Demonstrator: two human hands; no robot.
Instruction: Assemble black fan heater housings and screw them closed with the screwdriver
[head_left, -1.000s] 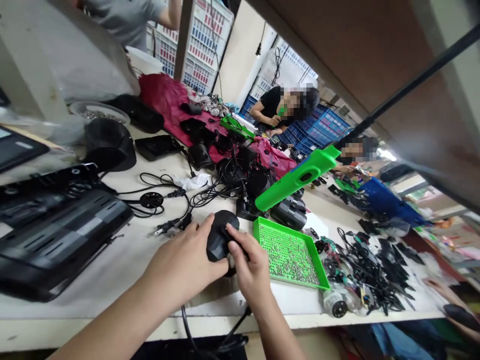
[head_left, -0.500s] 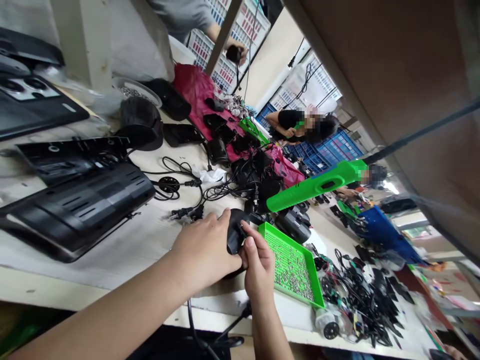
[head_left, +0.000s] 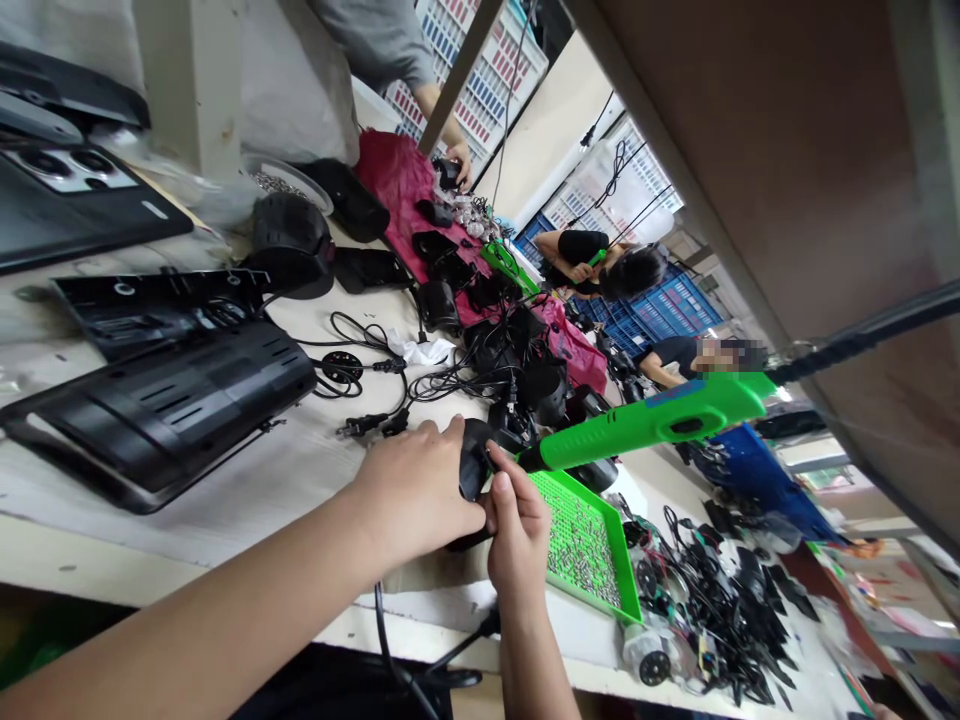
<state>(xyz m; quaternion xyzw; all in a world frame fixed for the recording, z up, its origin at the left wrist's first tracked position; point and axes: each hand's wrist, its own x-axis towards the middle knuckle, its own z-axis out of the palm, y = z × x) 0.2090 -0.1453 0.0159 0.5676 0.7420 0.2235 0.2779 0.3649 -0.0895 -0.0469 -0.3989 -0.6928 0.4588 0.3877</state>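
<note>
Both my hands are together near the table's front edge. My left hand (head_left: 416, 490) wraps a black plastic housing (head_left: 472, 460), and my right hand (head_left: 517, 530) pinches the same housing from the other side. A long green-bodied power tool (head_left: 652, 425) slants in above the table, its near end reaching the housing beside my right fingers. Those fingers hide the point of contact. A green tray of small metal screws (head_left: 581, 545) lies just past my right hand, partly under the tool.
Large black panels (head_left: 157, 400) and tangled black cords with plugs (head_left: 367, 425) lie left of my hands on the white table (head_left: 225, 520). Black parts sit on a red cloth (head_left: 394, 180). A wired heap (head_left: 705, 610) lies right. Co-workers (head_left: 592, 255) sit beyond, near blue crates (head_left: 675, 310).
The view has swung, shifting everything in frame. The green tool has moved from beyond the tray to the housing by my right hand. Both hands stay on the housing.
</note>
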